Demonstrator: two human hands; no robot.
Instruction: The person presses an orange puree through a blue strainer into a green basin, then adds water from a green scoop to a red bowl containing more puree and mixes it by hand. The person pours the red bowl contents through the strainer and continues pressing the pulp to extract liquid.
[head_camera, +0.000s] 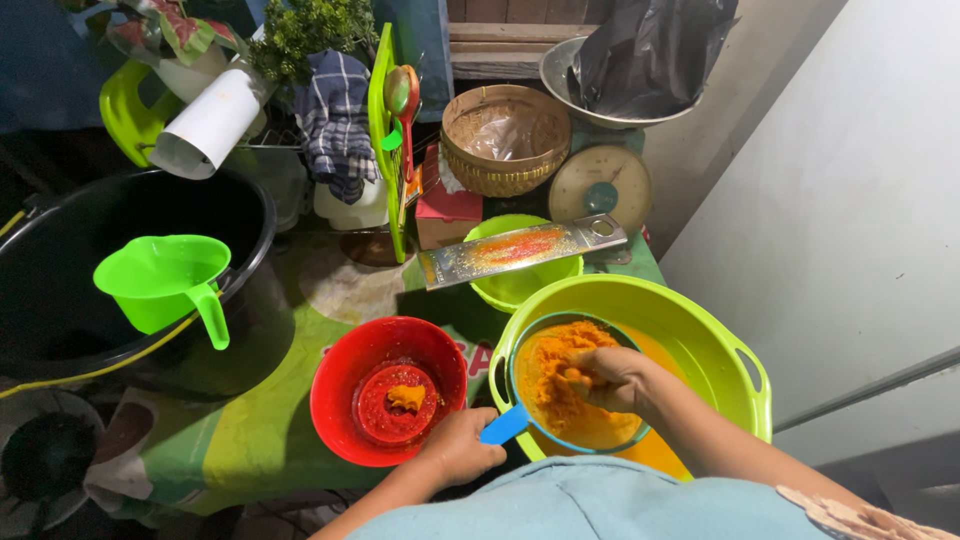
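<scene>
My right hand (612, 380) is pressed down into the heap of bright orange grated pulp (560, 385), fingers curled and bunched around a clump of it. The pulp is coarse, wet-looking and crumbly, piled in a round blue-rimmed sieve with a blue handle (505, 425), which sits across the big lime-green plastic basin with side handles (735, 360). Under the sieve, beside my wrist, orange liquid (665, 450) pools in the basin.

My left hand (460, 447) is closed around the end of the sieve's handle, gripping it at the basin's near rim. Just past that hand stands a red plastic bowl (345, 385) with a red grooved insert holding a small orange lump. Beyond my right hand, a flat metal grater smeared with orange (520, 250) lies across a smaller lime-green bowl (500, 290).
</scene>
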